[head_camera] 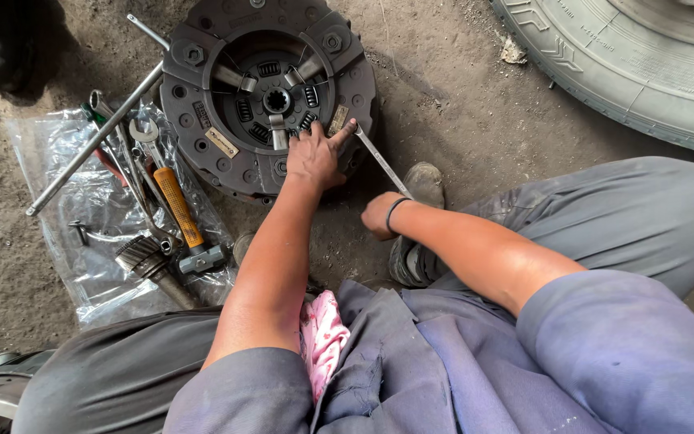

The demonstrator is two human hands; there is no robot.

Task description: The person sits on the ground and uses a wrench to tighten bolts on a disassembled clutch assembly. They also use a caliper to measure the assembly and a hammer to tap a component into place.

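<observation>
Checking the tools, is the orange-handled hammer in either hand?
No, the hammer lies on the plastic sheet, away from the left hand and right hand.

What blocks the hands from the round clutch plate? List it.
Nothing visible. The left hand already rests on the round dark metal clutch plate; the right hand holds a slim metal wrench reaching its rim.

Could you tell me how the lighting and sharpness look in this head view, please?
Head view: soft even daylight, no glare; the clutch plate and left hand are sharp; deep shadow fills the top-left corner; the tyre curves near the edge.
</observation>
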